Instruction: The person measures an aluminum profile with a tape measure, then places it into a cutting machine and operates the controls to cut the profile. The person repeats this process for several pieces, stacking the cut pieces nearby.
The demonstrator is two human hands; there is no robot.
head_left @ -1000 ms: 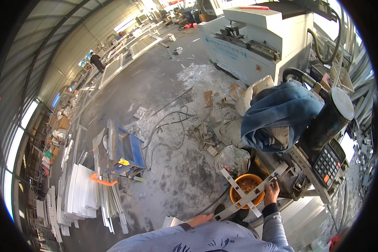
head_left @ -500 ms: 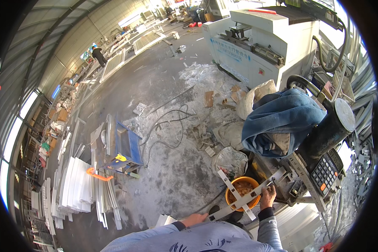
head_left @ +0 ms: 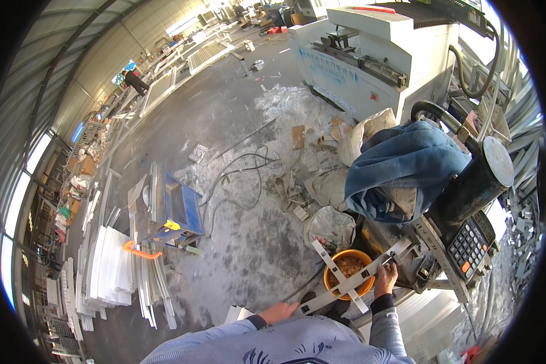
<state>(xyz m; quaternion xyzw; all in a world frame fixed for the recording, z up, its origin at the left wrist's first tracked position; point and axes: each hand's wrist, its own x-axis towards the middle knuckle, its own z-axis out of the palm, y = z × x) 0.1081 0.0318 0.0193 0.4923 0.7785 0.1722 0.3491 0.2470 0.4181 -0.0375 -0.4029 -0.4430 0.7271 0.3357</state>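
A pale metal bar with square cutouts slants between my hands, its far end over the edge of the dark machine at the right. My left hand is closed on the near end, its fingers partly hidden by my body. Near the far end, my right hand grips the same bar with bent fingers. A shorter pale strip with cutouts crosses the bar; I cannot tell whether they are joined. Below them is a yellow-orange bucket holding tan and orange bits.
A blue cloth covers part of the machine, beside a black cylinder and a calculator. White profiles and a blue stand are at left. A cable lies across the dusty floor. Another person works far off.
The view has shifted slightly. Both hands keep their hold on the bar, with little visible movement of it. The distant person leans further over the work surface.
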